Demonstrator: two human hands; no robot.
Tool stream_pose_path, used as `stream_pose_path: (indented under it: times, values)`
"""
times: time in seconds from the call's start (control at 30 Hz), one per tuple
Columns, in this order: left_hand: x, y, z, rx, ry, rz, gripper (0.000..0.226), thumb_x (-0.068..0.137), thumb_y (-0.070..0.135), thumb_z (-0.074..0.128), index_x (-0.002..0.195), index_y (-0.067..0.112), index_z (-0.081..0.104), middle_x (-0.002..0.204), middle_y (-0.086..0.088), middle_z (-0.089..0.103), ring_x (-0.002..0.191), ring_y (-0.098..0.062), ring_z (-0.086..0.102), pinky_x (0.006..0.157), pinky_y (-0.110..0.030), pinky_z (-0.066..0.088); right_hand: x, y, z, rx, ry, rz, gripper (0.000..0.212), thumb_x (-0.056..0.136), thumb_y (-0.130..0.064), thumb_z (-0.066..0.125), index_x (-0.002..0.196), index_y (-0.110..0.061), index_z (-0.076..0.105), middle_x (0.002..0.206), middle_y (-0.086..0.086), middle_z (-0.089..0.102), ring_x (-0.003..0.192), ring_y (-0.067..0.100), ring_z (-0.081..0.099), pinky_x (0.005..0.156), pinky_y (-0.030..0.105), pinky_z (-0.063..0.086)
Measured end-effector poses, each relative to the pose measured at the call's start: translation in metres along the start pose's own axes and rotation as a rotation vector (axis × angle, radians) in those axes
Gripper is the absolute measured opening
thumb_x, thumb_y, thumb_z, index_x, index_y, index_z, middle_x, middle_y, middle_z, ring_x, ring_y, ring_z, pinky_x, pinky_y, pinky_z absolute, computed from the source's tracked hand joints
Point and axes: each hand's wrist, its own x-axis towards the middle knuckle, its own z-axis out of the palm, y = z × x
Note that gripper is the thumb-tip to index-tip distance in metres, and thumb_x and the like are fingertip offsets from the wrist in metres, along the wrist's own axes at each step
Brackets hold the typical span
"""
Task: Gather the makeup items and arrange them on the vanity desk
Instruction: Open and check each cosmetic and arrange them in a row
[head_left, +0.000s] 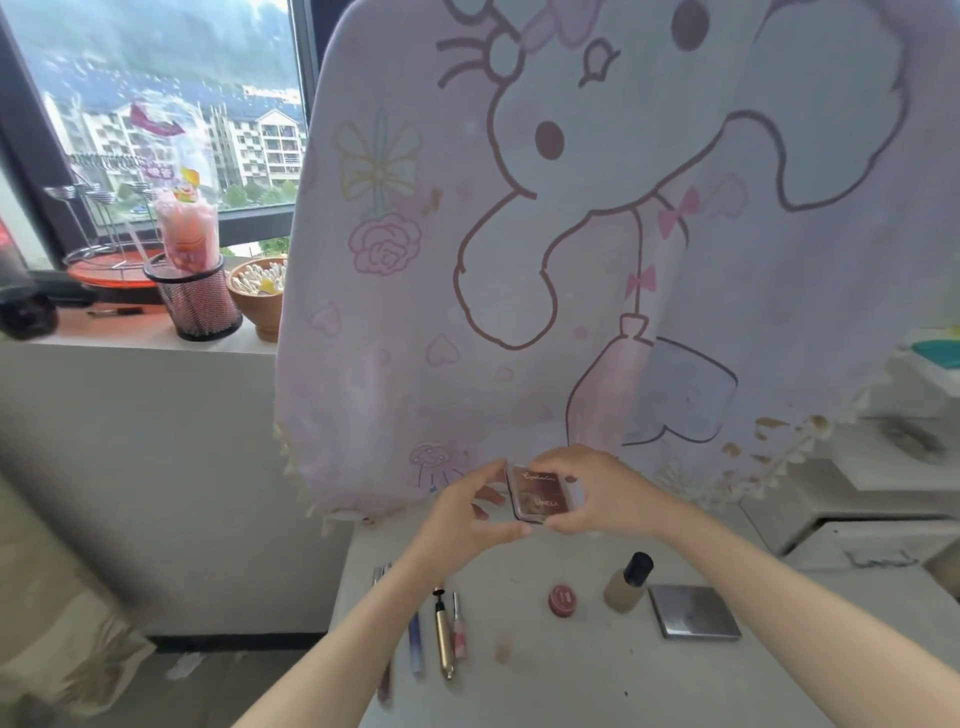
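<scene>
Holding the small brown palette (537, 493) between them, the left hand (467, 514) and the right hand (602, 493) pinch it by its two sides with curled fingers, above the back part of the vanity desk (571, 675). The lid faces the person. The row of other items lies below, nearer to the person: slim tubes (443, 631) by the left arm, and the foundation bottle (626, 584) and silver compact (693, 612) on the right.

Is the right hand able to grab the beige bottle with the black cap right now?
Probably not yet: the right hand and left hand both grip the small brown rectangular compact. The beige bottle with the black cap stands uncovered just below, so after letting go, likely yes.
</scene>
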Motion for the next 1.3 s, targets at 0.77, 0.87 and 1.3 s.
stream_pose_path:
  times: [0.77,0.87,1.3]
  values:
    - [-0.01,0.011,-0.003,-0.235,-0.101,0.076,0.047,0.053,0.031,0.072,0.098,0.036,0.062,0.099,-0.002,0.069,0.095,-0.014,0.062,0.088,-0.04,0.049,-0.007,-0.012,-0.009,0.021,-0.008,-0.045,0.05,0.078,-0.022,0.07,0.126,-0.017,0.056,0.13,0.0,0.055,0.119,0.012,0.046,0.092,0.013,0.03]
    - [-0.011,0.008,-0.004,-0.245,-0.101,0.072,0.044,0.054,0.032,0.073,0.096,0.04,0.064,0.1,0.001,0.07,0.096,-0.013,0.062,0.091,-0.039,0.049,-0.006,-0.013,-0.009,0.045,-0.041,-0.046,0.049,0.077,-0.022,0.07,0.124,-0.018,0.057,0.128,-0.001,0.056,0.112,0.007,0.048,0.09,0.012,0.033]
    - [-0.014,-0.004,-0.007,-0.345,-0.102,0.066,0.035,0.054,0.027,0.073,0.088,0.035,0.068,0.086,0.014,0.072,0.088,-0.002,0.064,0.08,-0.015,0.051,0.007,-0.014,-0.002,0.079,-0.085,-0.059,0.044,0.076,-0.022,0.071,0.119,-0.016,0.061,0.116,-0.002,0.06,0.102,0.007,0.053,0.085,0.007,0.035]
